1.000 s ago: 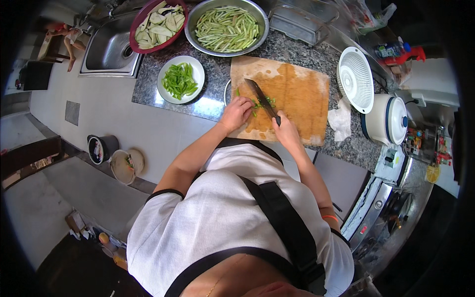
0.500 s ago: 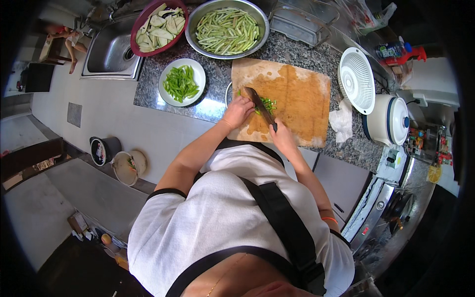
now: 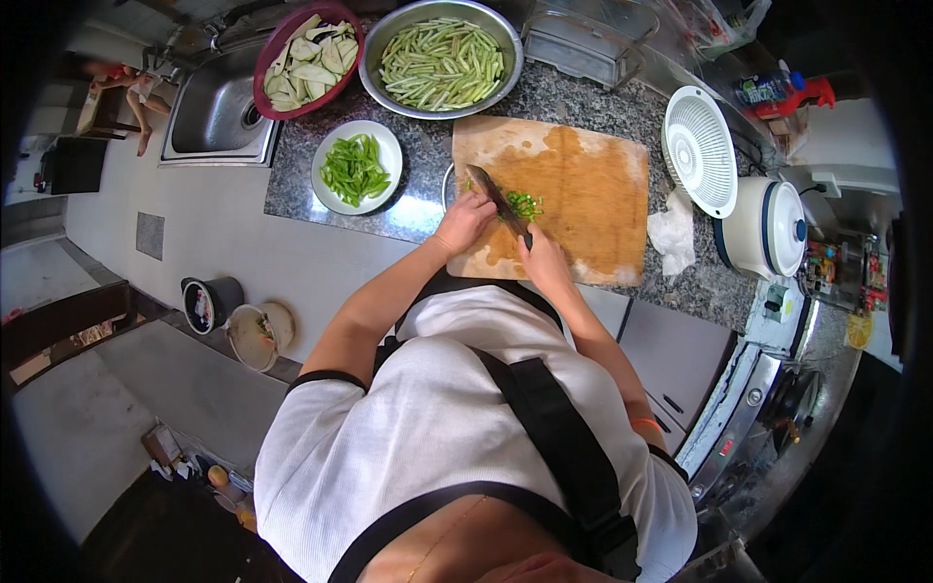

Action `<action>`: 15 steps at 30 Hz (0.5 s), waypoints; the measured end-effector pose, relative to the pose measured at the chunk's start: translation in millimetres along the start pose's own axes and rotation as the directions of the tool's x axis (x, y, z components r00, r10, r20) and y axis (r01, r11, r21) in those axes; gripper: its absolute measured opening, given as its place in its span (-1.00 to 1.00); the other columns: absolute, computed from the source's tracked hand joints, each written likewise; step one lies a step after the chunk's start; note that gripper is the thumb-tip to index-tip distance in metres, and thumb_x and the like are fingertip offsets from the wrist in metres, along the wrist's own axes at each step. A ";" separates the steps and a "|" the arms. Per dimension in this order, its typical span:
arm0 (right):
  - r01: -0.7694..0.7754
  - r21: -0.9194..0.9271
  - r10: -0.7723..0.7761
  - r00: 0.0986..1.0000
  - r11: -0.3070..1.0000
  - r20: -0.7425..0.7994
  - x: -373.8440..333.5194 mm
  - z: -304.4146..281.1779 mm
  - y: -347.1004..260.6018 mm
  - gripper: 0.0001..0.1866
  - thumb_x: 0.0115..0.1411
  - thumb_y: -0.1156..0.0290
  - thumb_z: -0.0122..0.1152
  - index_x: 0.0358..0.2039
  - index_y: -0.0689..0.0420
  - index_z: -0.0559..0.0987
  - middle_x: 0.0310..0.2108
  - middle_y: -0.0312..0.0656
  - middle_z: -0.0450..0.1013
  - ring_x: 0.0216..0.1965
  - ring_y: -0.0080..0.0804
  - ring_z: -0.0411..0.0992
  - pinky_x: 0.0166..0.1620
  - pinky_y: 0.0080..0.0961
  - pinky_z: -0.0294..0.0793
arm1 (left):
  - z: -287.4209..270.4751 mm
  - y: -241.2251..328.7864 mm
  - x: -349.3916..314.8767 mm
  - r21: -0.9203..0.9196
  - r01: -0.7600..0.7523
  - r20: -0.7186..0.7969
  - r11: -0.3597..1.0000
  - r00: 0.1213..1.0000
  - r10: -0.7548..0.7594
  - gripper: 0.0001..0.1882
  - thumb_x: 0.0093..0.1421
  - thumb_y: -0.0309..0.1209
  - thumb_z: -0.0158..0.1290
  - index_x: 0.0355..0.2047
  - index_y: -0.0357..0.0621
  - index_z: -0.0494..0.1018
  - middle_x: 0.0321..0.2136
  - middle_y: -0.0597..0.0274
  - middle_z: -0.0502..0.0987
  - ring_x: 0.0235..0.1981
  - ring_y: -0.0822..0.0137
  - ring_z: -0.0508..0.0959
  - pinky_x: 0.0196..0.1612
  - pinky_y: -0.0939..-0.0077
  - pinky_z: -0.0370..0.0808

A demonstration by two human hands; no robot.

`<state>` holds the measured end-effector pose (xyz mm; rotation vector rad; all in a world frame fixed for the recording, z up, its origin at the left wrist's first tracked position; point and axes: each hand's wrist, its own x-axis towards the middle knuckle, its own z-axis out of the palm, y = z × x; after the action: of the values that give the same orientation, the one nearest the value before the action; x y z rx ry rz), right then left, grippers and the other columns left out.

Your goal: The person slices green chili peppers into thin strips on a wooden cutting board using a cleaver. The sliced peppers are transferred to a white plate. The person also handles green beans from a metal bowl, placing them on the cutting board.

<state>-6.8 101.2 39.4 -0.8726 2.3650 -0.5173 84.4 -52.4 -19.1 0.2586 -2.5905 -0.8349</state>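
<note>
On the wooden cutting board [image 3: 583, 185], the right hand [image 3: 540, 257] is gripping a knife [image 3: 498, 201] while the left hand [image 3: 465, 220], fingers curled safely back, is steadying green vegetable pieces [image 3: 525, 204].

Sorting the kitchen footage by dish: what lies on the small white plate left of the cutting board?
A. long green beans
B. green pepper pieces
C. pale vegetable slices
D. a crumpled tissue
B: the white plate holds bright green pepper pieces, beside the wooden cutting board.
</note>
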 end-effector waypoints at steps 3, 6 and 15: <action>0.027 0.016 -0.027 0.999 1.000 -0.037 9.5 -2.1 0.4 -0.72 0.14 0.24 -0.09 -0.23 0.14 0.36 -0.48 0.20 0.41 -0.35 0.17 0.38 -0.29 -0.03 0.34 | 3.2 -3.9 -1.6 -0.003 0.023 0.016 1.000 1.000 -0.023 -0.93 -0.04 -0.47 0.06 -0.51 -0.16 0.41 -0.49 0.18 0.43 -0.39 0.17 0.41 -0.29 0.37 0.40; -0.019 0.027 0.020 0.999 0.999 -0.033 6.3 -27.3 -5.1 -0.72 0.14 0.24 -0.09 -0.22 0.15 0.36 -0.48 0.20 0.41 -0.35 0.17 0.38 -0.30 -0.03 0.34 | 12.6 -1.1 4.3 -0.075 0.030 -0.041 0.997 0.999 -0.033 -0.91 -0.04 -0.48 0.07 -0.48 -0.16 0.43 -0.47 0.16 0.45 -0.37 0.16 0.43 -0.29 0.37 0.40; -0.058 -0.069 0.060 0.998 0.996 0.030 -12.6 -40.0 -10.7 -0.72 0.13 0.23 -0.07 -0.22 0.13 0.35 -0.50 0.19 0.41 -0.38 0.16 0.38 -0.32 -0.02 0.34 | -12.4 14.5 -5.5 -0.105 0.200 -0.188 0.974 0.958 -0.217 -0.86 -0.06 -0.50 0.10 -0.42 -0.15 0.45 -0.41 0.18 0.45 -0.31 0.14 0.43 -0.24 0.39 0.40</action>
<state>-18.7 108.5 80.4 -0.8318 2.3840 -0.3982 94.0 -45.6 -3.1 0.5695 -2.3633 -0.9377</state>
